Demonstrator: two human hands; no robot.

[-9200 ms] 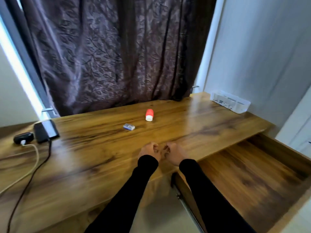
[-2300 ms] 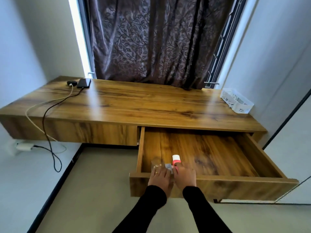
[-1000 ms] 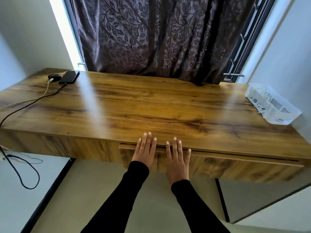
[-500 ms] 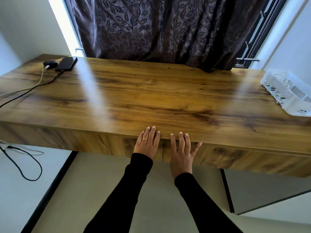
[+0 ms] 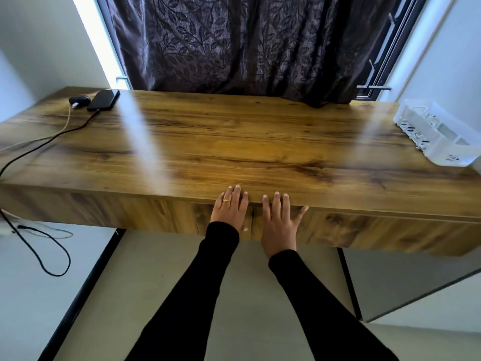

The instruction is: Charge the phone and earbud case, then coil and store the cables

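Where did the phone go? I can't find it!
The phone lies at the far left corner of the desk, near the curtain. The black earbud case sits just to its left.

The middle of the desk (image 5: 234, 142) lies bare from front edge to curtain (image 5: 247, 43), so a hand can cross it freely. At the far left corner the phone (image 5: 103, 100) and the earbud case (image 5: 79, 101) sit just beside each other, and a black cable (image 5: 52, 138) and a white cable (image 5: 68, 118) trail from them over the left edge. A white basket (image 5: 440, 136) fills the far right corner. Both hands, left (image 5: 230, 209) and right (image 5: 279, 222), lie flat against the desk's front face.
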